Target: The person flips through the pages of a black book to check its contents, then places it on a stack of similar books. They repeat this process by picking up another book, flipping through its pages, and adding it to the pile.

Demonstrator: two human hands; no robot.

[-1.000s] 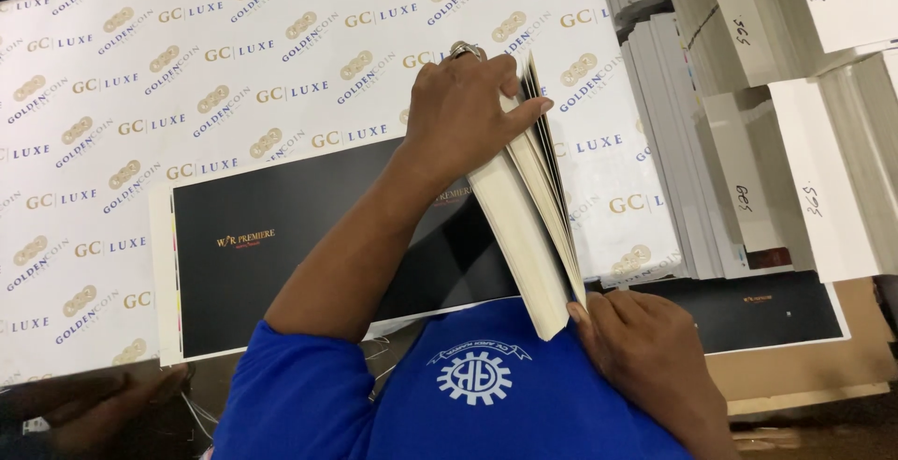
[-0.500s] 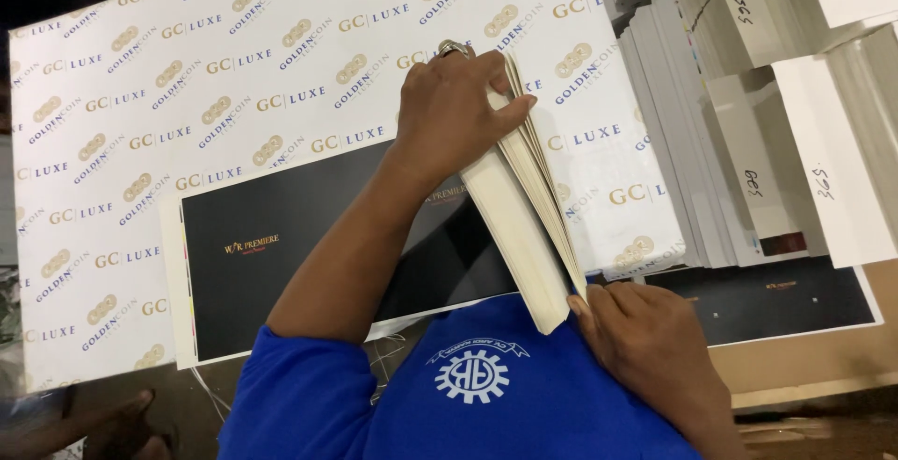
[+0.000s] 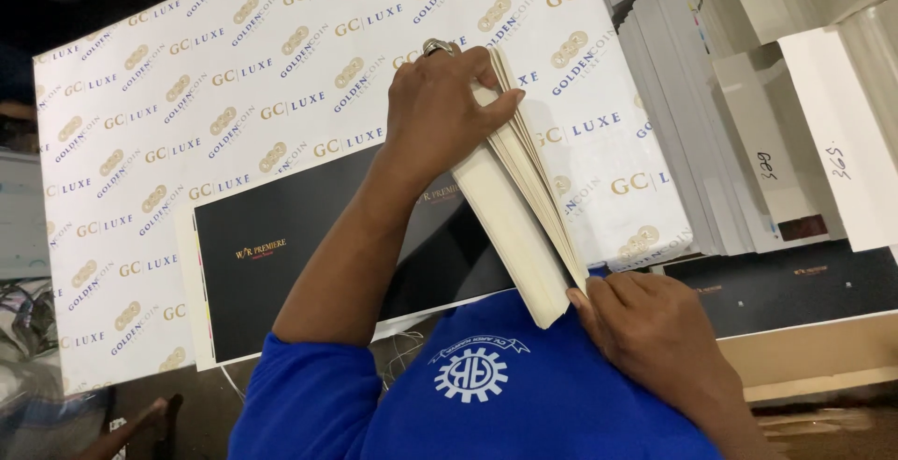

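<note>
My left hand (image 3: pixel 438 114), with a ring on one finger, grips the far end of a thick stack of cream sheets (image 3: pixel 519 226). The stack stands on its long edge, and its leaves fan apart slightly at the top. My right hand (image 3: pixel 655 329) holds the near end against my blue shirt (image 3: pixel 486 395). Under the stack lies a black printed sheet (image 3: pixel 281 273) with a white border. That sheet rests on a large white sheet (image 3: pixel 234 95) covered with repeated gold and blue logos.
Stacks of white and grey boards (image 3: pixel 748 123), some with handwritten marks, stand on edge at the right. Another black sheet (image 3: pixel 795 282) lies beneath them, above a brown table edge (image 3: pixel 823 357). A blurred hand-like shape (image 3: pixel 122 427) shows at the lower left.
Both hands have kept hold of the stack. My left thumb has slid across the stack's top end and the leaves have fanned a little more. The view has shifted slightly.
</note>
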